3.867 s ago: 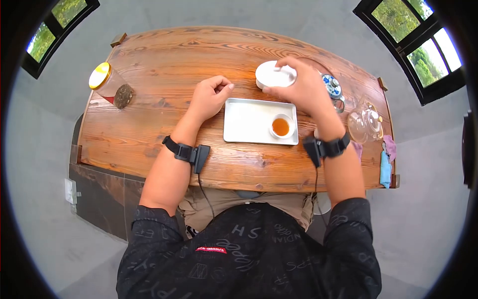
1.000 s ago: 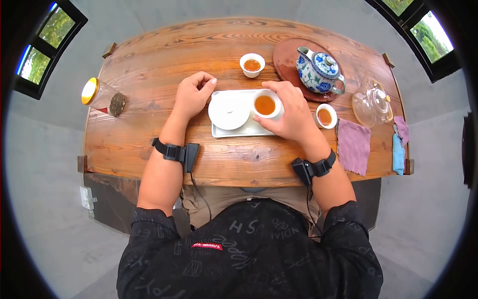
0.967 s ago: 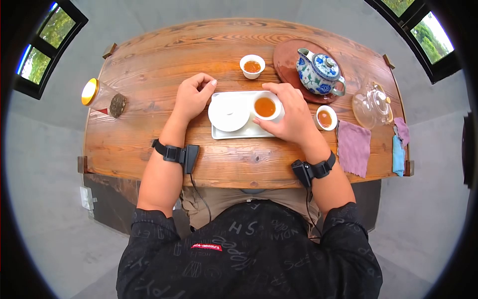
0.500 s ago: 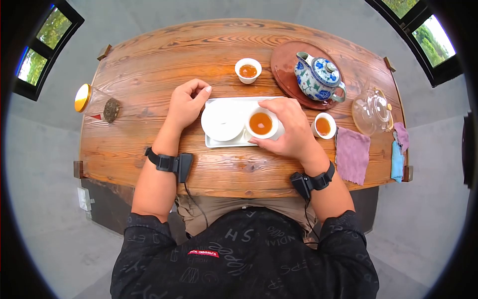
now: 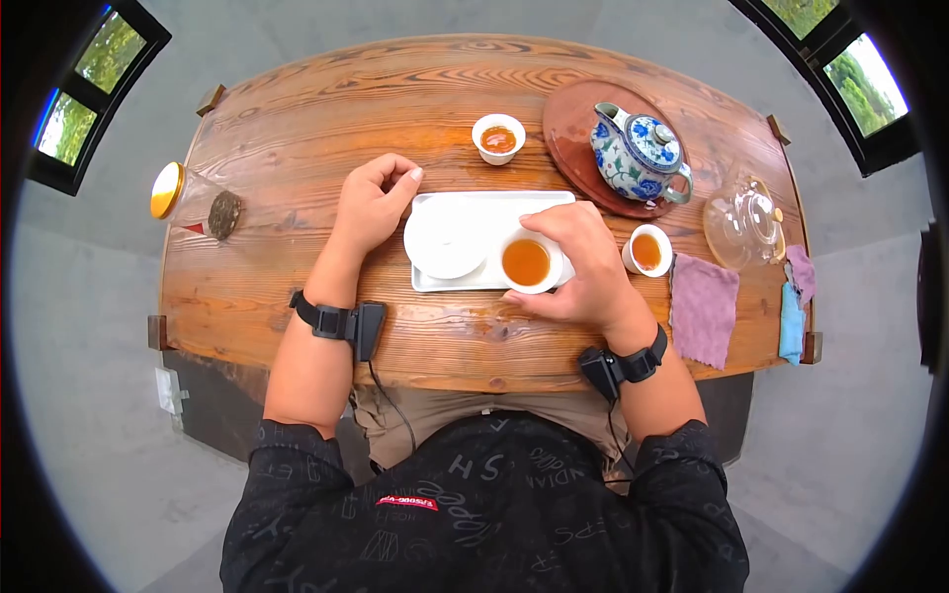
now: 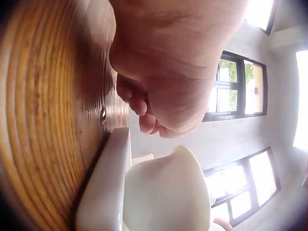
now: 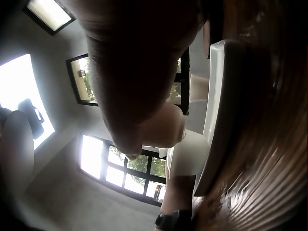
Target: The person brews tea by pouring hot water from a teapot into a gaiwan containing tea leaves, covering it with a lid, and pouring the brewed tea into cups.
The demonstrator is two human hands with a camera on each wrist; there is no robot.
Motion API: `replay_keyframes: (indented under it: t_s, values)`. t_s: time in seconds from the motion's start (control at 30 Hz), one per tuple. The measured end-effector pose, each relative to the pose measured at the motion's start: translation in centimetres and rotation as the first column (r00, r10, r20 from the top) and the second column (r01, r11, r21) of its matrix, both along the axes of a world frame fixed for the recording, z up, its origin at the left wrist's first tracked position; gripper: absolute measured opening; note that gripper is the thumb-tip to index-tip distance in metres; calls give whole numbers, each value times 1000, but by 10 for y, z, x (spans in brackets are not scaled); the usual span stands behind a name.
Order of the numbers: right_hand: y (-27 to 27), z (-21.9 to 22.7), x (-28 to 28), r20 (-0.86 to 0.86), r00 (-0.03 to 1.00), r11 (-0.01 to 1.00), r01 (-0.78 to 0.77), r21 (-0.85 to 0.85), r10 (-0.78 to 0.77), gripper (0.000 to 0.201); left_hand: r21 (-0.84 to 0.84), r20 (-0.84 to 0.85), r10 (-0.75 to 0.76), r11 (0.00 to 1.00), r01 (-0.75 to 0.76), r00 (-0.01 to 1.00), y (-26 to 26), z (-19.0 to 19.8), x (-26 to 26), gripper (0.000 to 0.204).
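Note:
In the head view, my right hand (image 5: 583, 267) grips a white teacup (image 5: 547, 282) of amber tea between thumb and fingers, over the right part of a white rectangular tray (image 5: 494, 203). A wide white bowl (image 5: 444, 241) stands on the tray's left side; its flared rim shows in the left wrist view. My left hand (image 5: 376, 201), its fingers loosely curled, rests on the table just left of the tray and holds nothing. The right wrist view has my right hand (image 7: 139, 91) dark in the foreground.
Two more tea-filled cups stand behind the tray (image 5: 497, 138) and to its right (image 5: 647, 251). A blue-and-white teapot (image 5: 638, 158) sits on a round brown tray (image 5: 565, 128). Glass teapot (image 5: 736, 227) and mauve cloth (image 5: 704, 306) lie right; a yellow-lidded jar (image 5: 188, 198) lies left.
Earlier, my right hand held the white bowl behind the tray; now the bowl is on it and that hand holds the teacup. Over the last half second the cup has come slightly nearer me.

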State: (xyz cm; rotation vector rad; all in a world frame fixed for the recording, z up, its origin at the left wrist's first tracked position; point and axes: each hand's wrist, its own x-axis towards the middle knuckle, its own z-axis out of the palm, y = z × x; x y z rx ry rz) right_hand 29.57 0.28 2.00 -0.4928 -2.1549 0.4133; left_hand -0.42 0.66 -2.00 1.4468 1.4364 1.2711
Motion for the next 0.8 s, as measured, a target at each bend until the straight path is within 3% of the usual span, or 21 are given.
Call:
replay_keyframes:
  t_s: [0.2,0.47,0.8]
  values:
    - [2,-4,-1,-27,999,999,36,24,-36,69,-70,-6,-6,998,6,1000,0,0,-3,15]
    - [3,-8,0,52,995,996,83,-40,-81,78,8,-37,0,1000,0,999,4,-6,-2,17]
    - [7,-13,-1,68,995,994,80,-74,-75,70,-4,-45,-1,1000,1,999,3,-9,-3,19]
